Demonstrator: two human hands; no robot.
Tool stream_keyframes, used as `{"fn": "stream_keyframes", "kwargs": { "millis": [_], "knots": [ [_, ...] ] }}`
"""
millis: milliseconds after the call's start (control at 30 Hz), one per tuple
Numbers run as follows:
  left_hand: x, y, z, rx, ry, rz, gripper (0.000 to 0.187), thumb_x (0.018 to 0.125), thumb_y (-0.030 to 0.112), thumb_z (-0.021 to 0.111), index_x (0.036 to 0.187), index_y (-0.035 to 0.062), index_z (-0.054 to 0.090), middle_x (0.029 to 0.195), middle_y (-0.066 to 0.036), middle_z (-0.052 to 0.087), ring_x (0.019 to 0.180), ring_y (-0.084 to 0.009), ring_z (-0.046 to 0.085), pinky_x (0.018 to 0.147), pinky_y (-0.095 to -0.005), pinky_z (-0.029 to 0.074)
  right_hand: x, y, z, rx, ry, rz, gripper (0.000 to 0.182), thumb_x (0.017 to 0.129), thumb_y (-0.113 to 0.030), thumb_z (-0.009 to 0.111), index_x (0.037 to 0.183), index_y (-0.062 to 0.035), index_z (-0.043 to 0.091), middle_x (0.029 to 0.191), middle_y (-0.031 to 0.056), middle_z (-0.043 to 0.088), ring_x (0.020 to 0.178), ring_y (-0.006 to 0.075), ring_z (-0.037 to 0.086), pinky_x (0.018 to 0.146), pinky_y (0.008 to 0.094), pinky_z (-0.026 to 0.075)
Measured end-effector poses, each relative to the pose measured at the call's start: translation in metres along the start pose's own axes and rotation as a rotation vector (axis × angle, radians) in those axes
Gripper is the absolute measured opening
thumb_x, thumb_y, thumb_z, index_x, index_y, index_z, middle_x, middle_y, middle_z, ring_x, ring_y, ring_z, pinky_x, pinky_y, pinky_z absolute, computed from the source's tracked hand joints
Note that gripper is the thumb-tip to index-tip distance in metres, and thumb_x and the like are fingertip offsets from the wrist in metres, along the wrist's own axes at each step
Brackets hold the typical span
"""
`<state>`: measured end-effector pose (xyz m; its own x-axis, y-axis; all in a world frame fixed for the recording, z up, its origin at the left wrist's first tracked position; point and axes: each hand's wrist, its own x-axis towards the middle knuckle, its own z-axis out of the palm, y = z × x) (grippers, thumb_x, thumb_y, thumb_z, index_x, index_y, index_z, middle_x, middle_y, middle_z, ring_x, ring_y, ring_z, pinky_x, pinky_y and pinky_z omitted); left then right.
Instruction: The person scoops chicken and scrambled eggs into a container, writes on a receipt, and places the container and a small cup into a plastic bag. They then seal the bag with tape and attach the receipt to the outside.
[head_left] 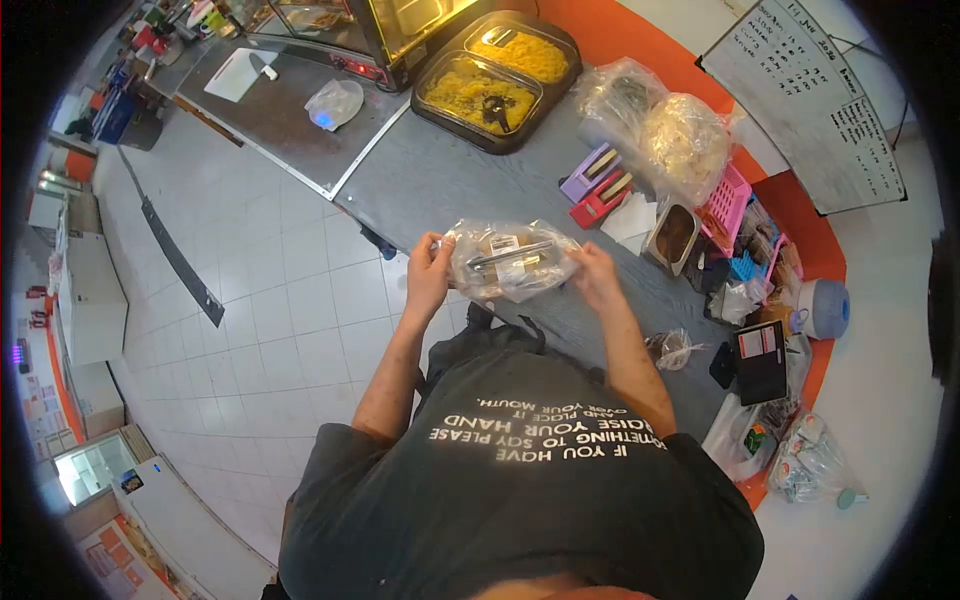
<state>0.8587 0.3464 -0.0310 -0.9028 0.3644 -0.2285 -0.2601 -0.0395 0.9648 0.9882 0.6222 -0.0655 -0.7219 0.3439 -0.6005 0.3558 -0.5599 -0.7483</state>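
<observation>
Left hand: your fingers are closed on the left end of the clear plastic bag, pinching the film.
Right hand: gripping the right end of the same bag, thumb side toward you.
Bag: held between both hands just above the near edge of the grey surface, roughly level. Inside there appears to be a food container and something long and shiny, perhaps cutlery; I cannot tell more through the film.
Risk, grip: only thin film is pinched at each end. If one hand lets go, the load likely swings and tips.
Risk, edge: the bag hangs over the surface's near edge, partly above the tiled floor. A slip here probably lands on the floor, not the surface.
Risk, tear: a hard object inside could puncture the film if you pull the ends apart.
Further out: food trays sit toward the far edge; filled bags and a pink basket crowd the right end, so a wide elbow sweep may knock them.
</observation>
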Motion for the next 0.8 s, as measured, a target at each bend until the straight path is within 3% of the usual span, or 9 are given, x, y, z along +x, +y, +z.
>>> {"fn": "stream_keyframes", "kwargs": {
  "millis": [67,200,267,300,367,467,567,700,800],
  "knots": [
    [-0.006,0.014,0.007,-0.072,0.040,-0.003,0.019,0.098,0.020,0.056,0.089,0.0034,0.053,0.063,-0.002,0.057,0.050,-0.0076,0.054,0.041,-0.0250,0.043,0.000,-0.027,0.003,-0.092,-0.003,-0.301,0.020,0.083,-0.006,0.069,0.080,-0.0129,0.050,0.080,-0.0010,0.056,0.068,0.0086,0.054,0.056,0.0239,0.042],
    [-0.015,0.038,0.016,0.026,0.172,0.165,0.019,0.098,0.017,0.055,0.085,0.0041,0.050,0.064,-0.004,0.057,0.049,-0.0088,0.055,0.040,-0.0244,0.044,-0.040,-0.082,0.029,-0.051,0.026,-0.537,0.020,0.082,0.002,0.064,0.080,-0.0104,0.049,0.080,-0.0035,0.053,0.063,0.0077,0.052,0.049,0.0223,0.039],
    [-0.020,0.059,0.017,0.087,0.196,0.158,0.020,0.098,0.017,0.055,0.084,0.0042,0.048,0.065,-0.005,0.058,0.049,-0.0098,0.055,0.042,-0.0239,0.047,-0.067,-0.107,0.047,-0.535,0.190,-0.934,0.014,0.080,0.005,0.059,0.084,-0.0058,0.052,0.077,0.0015,0.053,0.065,0.0135,0.054,0.056,0.0289,0.045],
    [-0.025,0.076,0.021,0.048,0.225,0.257,0.021,0.098,0.017,0.056,0.084,0.0042,0.048,0.065,-0.005,0.058,0.049,-0.0099,0.055,0.042,-0.0241,0.047,-0.073,-0.116,0.056,-0.532,0.190,-0.939,0.014,0.080,0.005,0.059,0.084,-0.0058,0.052,0.077,0.0015,0.053,0.065,0.0135,0.054,0.056,0.0289,0.045],
    [-0.025,0.084,0.019,0.011,0.199,0.297,0.022,0.097,0.017,0.059,0.083,0.0042,0.047,0.067,-0.006,0.059,0.050,-0.0105,0.056,0.046,-0.0244,0.049,-0.084,-0.126,0.067,-0.886,0.007,-1.174,0.016,0.077,0.007,0.055,0.090,-0.0036,0.054,0.081,0.0090,0.051,0.072,0.0248,0.056,0.066,0.0352,0.047],
    [-0.024,0.096,0.030,-0.140,0.134,0.216,0.019,0.096,0.014,0.060,0.085,0.0039,0.049,0.067,-0.005,0.059,0.054,-0.0106,0.059,0.052,-0.0241,0.052,-0.095,-0.146,0.073,-1.138,-0.048,-1.033,0.026,0.075,0.009,0.048,0.099,-0.0004,0.055,0.089,0.0151,0.050,0.087,0.0312,0.057,0.079,0.0383,0.047],
    [-0.020,0.106,0.043,-0.100,0.179,0.306,0.019,0.095,0.014,0.062,0.084,0.0044,0.051,0.070,-0.002,0.058,0.061,-0.0087,0.060,0.056,-0.0250,0.054,-0.118,-0.154,0.090,-1.203,-0.071,-0.992,0.032,0.072,0.011,0.045,0.099,-0.0020,0.056,0.096,0.0163,0.050,0.092,0.0346,0.056,0.081,0.0401,0.046],
    [-0.017,0.121,0.035,0.054,0.044,0.301,0.015,0.094,0.009,0.063,0.091,0.0023,0.051,0.069,-0.004,0.059,0.062,-0.0119,0.062,0.058,-0.0259,0.054,-0.097,-0.156,0.082,-1.203,-0.118,-1.067,0.031,0.074,0.012,0.048,0.098,-0.0050,0.057,0.096,0.0148,0.049,0.094,0.0357,0.057,0.081,0.0431,0.048],
    [-0.020,0.121,0.038,0.037,0.102,0.368,0.015,0.093,0.009,0.064,0.094,0.0026,0.051,0.069,-0.005,0.059,0.063,-0.0116,0.062,0.058,-0.0255,0.053,-0.102,-0.145,0.082,-1.215,-0.216,-1.037,0.035,0.070,0.013,0.046,0.100,-0.0019,0.056,0.101,0.0160,0.049,0.095,0.0341,0.055,0.083,0.0402,0.046]
  ]
}}
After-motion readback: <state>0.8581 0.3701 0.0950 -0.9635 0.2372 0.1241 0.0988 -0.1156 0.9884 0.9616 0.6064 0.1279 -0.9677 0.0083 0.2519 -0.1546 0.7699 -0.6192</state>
